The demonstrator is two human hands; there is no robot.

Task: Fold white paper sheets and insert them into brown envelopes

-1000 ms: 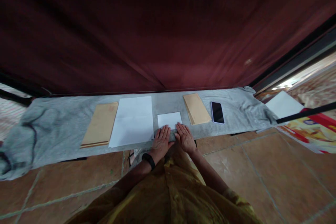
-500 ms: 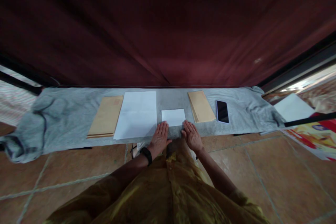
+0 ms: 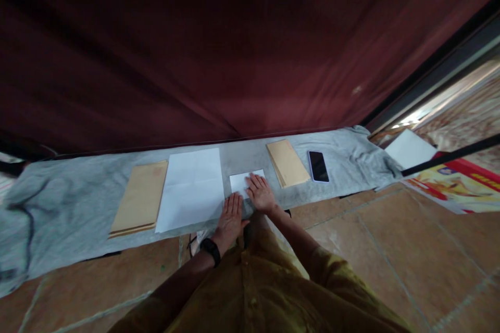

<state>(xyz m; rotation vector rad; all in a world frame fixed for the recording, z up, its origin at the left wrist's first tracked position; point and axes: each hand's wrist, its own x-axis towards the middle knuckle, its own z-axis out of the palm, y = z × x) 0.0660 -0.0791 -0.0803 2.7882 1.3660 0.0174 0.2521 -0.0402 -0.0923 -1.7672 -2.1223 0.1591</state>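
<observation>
A small white folded-looking paper (image 3: 237, 182) lies on the grey cloth in front of me. My right hand (image 3: 261, 193) rests flat on its right part, fingers stretched out, covering some of it. At the paper's lower left corner, my left hand (image 3: 230, 218) lies flat with extended fingers; a dark watch is on that wrist. Left of the hands is a stack of large white paper sheets (image 3: 191, 187), close to the left fingertips. Neither hand grips anything.
Brown envelopes (image 3: 138, 195) lie left of the white sheets, and a smaller fanned stack of brown envelopes (image 3: 288, 163) lies to the right. Beyond it is a phone (image 3: 319, 167). The grey cloth (image 3: 82, 182) covers a narrow surface against a dark red curtain (image 3: 234, 62).
My right hand has moved left and forward from the paper's lower right corner onto its surface. My left hand stays near the lower left corner. The camera view has tilted and shifted.
</observation>
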